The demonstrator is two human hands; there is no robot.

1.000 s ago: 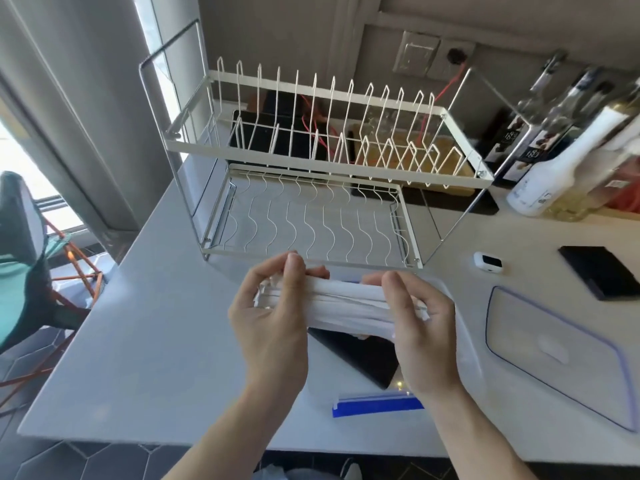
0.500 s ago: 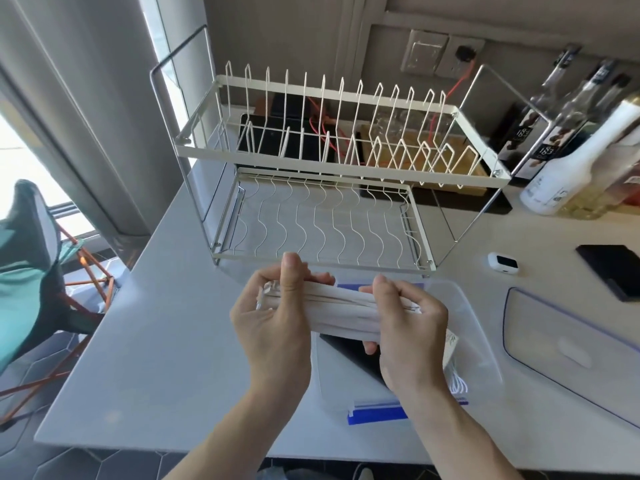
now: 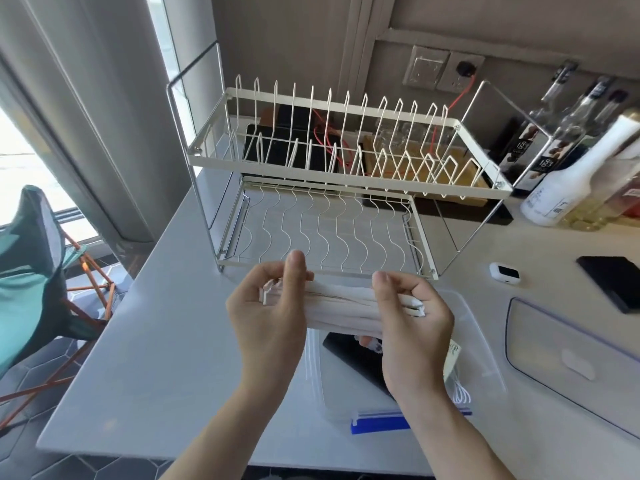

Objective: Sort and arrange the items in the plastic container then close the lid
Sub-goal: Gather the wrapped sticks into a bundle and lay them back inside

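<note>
I hold a stack of white flat packets [image 3: 341, 308] level above the clear plastic container [image 3: 479, 344]. My left hand [image 3: 268, 317] pinches the stack's left end and my right hand [image 3: 412, 327] grips its right end. Inside the container lie a black flat item [image 3: 349, 355] and a coiled white cable [image 3: 459, 393], both partly hidden by my right hand. A blue latch [image 3: 379, 422] sits at the container's near edge. The clear lid [image 3: 568, 362] with a blue rim lies flat on the counter to the right.
A white two-tier wire dish rack [image 3: 332, 188] stands just behind my hands. Several bottles [image 3: 568, 178] stand at the back right. A small white device [image 3: 504, 273] and a black flat box [image 3: 613, 282] lie on the right. The counter's edge drops off left toward a teal chair [image 3: 31, 271].
My hands with the white stack have shifted a little to the right and lower, over the container. My right hand's grip has slid toward the stack's right end.
</note>
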